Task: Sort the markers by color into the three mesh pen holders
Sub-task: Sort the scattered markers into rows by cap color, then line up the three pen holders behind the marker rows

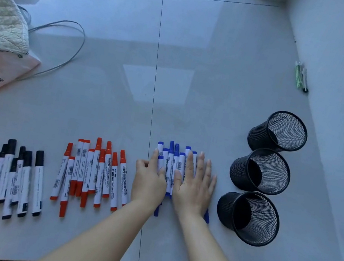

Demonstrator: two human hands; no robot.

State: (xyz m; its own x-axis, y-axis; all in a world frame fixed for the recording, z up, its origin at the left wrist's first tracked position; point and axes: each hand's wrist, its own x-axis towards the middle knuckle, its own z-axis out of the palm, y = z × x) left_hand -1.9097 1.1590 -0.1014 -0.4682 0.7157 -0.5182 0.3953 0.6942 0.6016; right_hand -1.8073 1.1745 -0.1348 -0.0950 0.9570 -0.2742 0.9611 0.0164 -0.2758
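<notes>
Pressing flat-fingered on the blue markers point(172, 166) near the table's point(201, 56) front edge, the left hand point(149, 181) and right hand point(194, 188) seemingly bunched them, gripping nothing, so next came closing round them towards the three empty mesh holders point(260, 170) by the right edge.

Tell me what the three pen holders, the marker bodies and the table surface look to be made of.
Pen holders: black wire mesh, likely metal; the weave shows light through it.
Blue markers, red markers, black markers: smooth, probably plastic, with white printed barrels and coloured caps.
Table: glossy pale panels with seams and reflections; tile or laminate, unclear.
</notes>
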